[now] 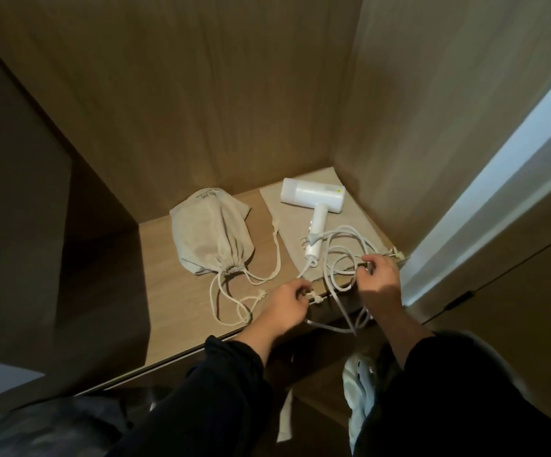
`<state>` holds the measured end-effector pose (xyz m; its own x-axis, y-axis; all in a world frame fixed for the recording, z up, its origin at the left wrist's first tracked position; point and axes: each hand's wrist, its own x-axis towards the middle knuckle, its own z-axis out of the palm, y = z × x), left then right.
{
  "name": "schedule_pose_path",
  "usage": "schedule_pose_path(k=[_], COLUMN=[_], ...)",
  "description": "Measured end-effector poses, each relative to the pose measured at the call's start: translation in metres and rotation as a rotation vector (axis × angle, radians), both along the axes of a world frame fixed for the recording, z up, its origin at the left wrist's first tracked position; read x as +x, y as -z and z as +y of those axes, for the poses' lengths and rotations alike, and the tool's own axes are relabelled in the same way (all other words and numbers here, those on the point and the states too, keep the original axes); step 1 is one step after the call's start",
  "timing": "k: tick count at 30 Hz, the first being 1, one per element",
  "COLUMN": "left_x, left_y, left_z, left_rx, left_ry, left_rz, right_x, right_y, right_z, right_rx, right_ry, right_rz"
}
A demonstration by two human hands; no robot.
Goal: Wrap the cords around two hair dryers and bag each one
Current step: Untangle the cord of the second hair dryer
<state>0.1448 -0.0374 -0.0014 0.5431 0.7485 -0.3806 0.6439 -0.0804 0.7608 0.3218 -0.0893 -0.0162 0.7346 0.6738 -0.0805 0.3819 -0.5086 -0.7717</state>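
Note:
A white hair dryer [313,199] lies on a flat beige bag [287,225] at the back right of the wooden shelf [175,305]. Its white cord [343,255] spreads in loose loops in front of it, part hanging over the shelf's front edge. My right hand [378,280] pinches the cord near the loops. My left hand [284,303] grips the cord at the shelf edge, beside a knotted drawstring end. A full beige drawstring bag [211,232], cinched closed, lies to the left with its drawstrings [234,301] trailing toward me.
Wooden walls close the shelf in at the back [201,94] and right [432,127]. A dark panel [20,209] stands at the left. A white door edge [498,176] runs along the far right. Below the shelf, a white shoe [359,384] shows between my dark sleeves.

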Motion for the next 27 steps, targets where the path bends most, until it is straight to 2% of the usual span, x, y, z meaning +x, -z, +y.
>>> schedule_pose_path(k=[3, 6, 14, 19, 22, 27], left_x=[0.018, 0.033, 0.06, 0.061, 0.05, 0.03], left_y=[-0.002, -0.006, -0.008, -0.007, -0.002, 0.007], left_z=[0.001, 0.004, 0.011, 0.008, 0.004, -0.007], left_rx=[-0.112, -0.207, -0.169, -0.173, -0.154, -0.175], left_ry=[-0.076, -0.143, -0.186, -0.251, -0.261, -0.341], left_rz=[-0.079, -0.119, -0.134, -0.164, -0.17, -0.217], right_x=[0.014, 0.02, 0.032, 0.037, 0.032, 0.011], right_y=[0.009, 0.02, 0.029, 0.024, 0.019, 0.007], right_z=[0.009, 0.014, 0.019, 0.019, 0.022, 0.015], right_rx=[-0.033, -0.03, -0.009, -0.019, 0.082, 0.24], right_ry=[0.12, 0.222, 0.285, 0.284, 0.271, 0.155], right_rz=[0.055, 0.191, 0.444, 0.371, 0.339, 0.141])
